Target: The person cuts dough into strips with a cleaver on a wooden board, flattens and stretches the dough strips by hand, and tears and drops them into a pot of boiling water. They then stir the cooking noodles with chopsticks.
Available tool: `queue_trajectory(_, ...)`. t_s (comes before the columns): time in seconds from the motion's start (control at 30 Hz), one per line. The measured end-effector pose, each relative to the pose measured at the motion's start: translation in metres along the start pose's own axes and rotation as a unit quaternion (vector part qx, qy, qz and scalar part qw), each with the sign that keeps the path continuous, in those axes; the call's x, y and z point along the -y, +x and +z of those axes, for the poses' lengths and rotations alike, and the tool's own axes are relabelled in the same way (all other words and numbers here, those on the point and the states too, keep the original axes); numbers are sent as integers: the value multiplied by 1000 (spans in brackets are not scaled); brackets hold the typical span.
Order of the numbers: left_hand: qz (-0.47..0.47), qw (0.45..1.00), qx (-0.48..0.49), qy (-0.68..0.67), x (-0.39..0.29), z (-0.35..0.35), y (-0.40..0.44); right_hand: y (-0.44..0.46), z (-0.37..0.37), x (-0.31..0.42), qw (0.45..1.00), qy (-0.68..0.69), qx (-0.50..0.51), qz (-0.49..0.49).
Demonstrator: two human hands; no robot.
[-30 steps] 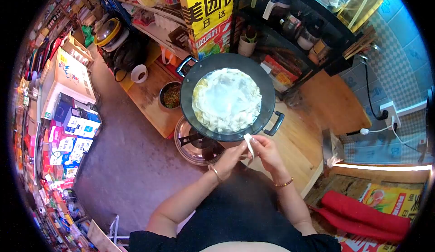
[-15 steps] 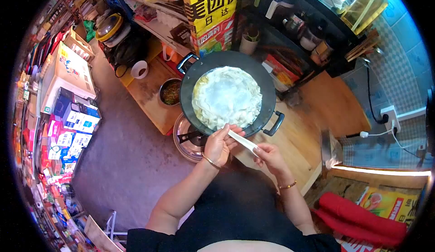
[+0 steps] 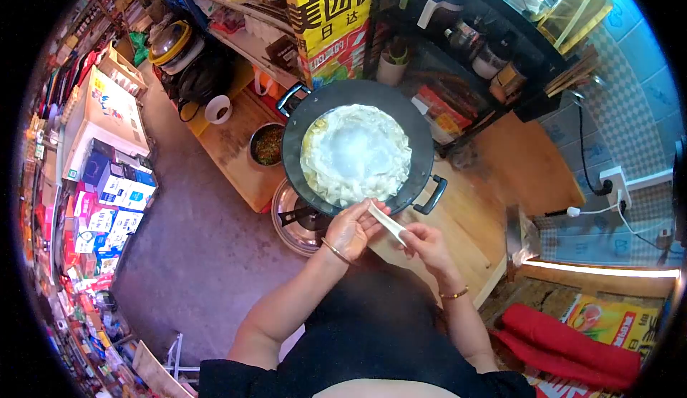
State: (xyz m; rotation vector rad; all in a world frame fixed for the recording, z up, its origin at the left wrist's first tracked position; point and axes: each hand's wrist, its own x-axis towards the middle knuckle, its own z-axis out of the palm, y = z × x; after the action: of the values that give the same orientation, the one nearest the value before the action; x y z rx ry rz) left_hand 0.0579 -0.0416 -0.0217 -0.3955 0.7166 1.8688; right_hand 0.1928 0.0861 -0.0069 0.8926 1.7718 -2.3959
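My right hand (image 3: 422,244) grips one end of a long white utensil (image 3: 387,224) that looks like a spoon. Its far end reaches to the fingers of my left hand (image 3: 352,230), which is held palm up with the fingers stretched out. Both hands are at the near rim of a dark two-handled wok (image 3: 418,104). Pale, thin, folded pieces of food (image 3: 384,172), possibly dumplings or dough sheets, fill the liquid in the wok. Steam hides part of its middle.
A bowl of chopped red and green sauce (image 3: 268,145) and a white cup (image 3: 218,109) stand left of the wok. Below it lies a glass lid (image 3: 295,225). Bottles and jars fill a black rack (image 3: 458,36) behind. A wooden board (image 3: 465,233) extends right.
My left hand has shifted slightly right and down, its fingers now more stretched out along the white utensil. The utensil is tilted more steeply. The whole view has moved a little.
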Motion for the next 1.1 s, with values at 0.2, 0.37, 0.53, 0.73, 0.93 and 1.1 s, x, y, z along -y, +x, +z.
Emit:
queue_trajectory(0.2, 38, 998, -4, 51, -15, 0, -4, -2, -13, -2, 999, 34, 20, -6)
queue_trajectory(0.37, 79, 997, -15, 16, -31, 8, -6, -4, -13, 2, 995, 88, 35, -6)
queue_trajectory(0.53, 37, 993, 55, -93, -21, 2, 5, 8, -1, 13, 992, 119, 38, -7)
queue_trajectory(0.73, -9, 997, 46, -59, -1, -4, 10, 18, 13, 12, 998, 51, 27, -19)
queue_trajectory(0.93, 41, 998, 5, 36, -30, 7, 8, 5, -5, 9, 999, -38, 2, -15)
queue_trajectory(1.1, 114, 993, 1, 1, -34, 11, 11, 11, 2, 17, 998, 67, 4, -8)
